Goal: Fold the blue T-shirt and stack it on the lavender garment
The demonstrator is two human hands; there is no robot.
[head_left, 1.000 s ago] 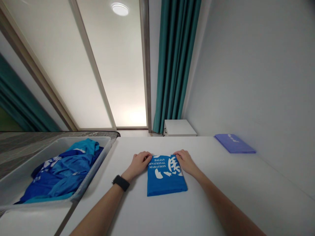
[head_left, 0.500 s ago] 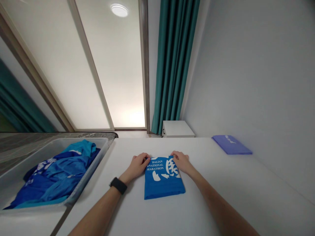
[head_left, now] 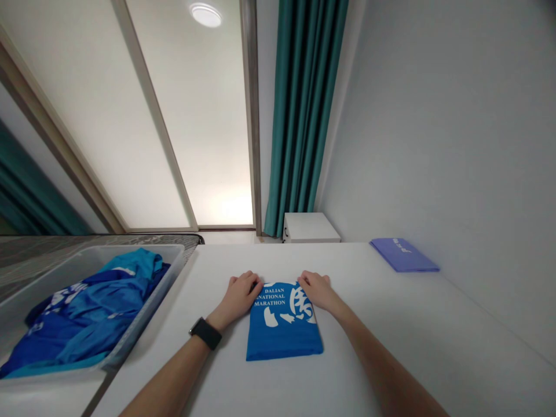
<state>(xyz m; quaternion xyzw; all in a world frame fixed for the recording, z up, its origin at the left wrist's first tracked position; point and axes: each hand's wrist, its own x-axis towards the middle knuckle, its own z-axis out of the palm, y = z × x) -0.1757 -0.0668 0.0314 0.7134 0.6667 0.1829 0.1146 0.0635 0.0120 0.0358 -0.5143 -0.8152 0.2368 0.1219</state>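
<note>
A frosted glass panel (head_left: pixel 221 202) and ceiling lamp (head_left: pixel 205 15) light everything brightly; edges bow.

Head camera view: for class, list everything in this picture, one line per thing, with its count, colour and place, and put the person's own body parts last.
folded shirt: 1, blue with white print reading "MARATHON", middle of the table
table: 1, white, in front of the person
tray: 1, translucent grey, left of the table
clothes: a heap, count unclear, blue and turquoise, in the tray
folded cloth: 1, violet, far right of the table by the wall
cabinet: 1, white, beyond the table
curtains: 2, teal, far left and beyond the table
frosted panels: 2, whitish, straight ahead
left hand: 1, on the shirt's far left corner
right hand: 1, on the shirt's far right corner
watch: 1, black, on the left wrist
</note>
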